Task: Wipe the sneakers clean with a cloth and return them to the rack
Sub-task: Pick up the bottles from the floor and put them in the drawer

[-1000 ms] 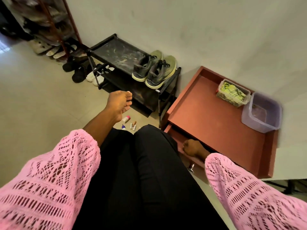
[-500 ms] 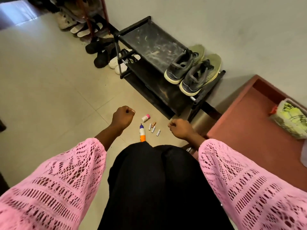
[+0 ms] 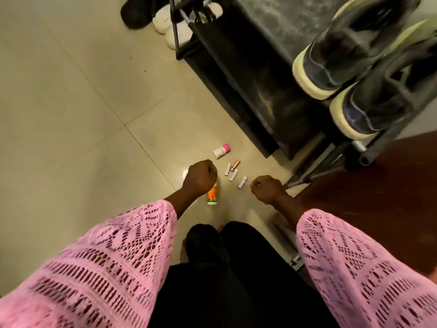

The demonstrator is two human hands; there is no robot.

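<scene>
Two dark grey sneakers with pale green soles stand side by side on top of the black shoe rack (image 3: 238, 74) at the upper right, heels towards me: the left sneaker (image 3: 340, 55) and the right sneaker (image 3: 378, 102). My left hand (image 3: 201, 177) is a closed fist above the floor, holding nothing. My right hand (image 3: 266, 188) is also a closed fist, just right of the small items on the floor. Both hands are well short of the sneakers. No cloth is in view.
On the tiled floor between my fists lie a small pink-capped bottle (image 3: 221, 151), a copper tube (image 3: 235, 165), several small white tubes (image 3: 233, 175) and an orange glue bottle (image 3: 212, 196). White shoes (image 3: 175, 31) sit left of the rack. A reddish table (image 3: 378, 185) is at right.
My head has come down and closer to the floor and rack. My right hand left the table's drawer and moved forward; my left hand closed into a fist.
</scene>
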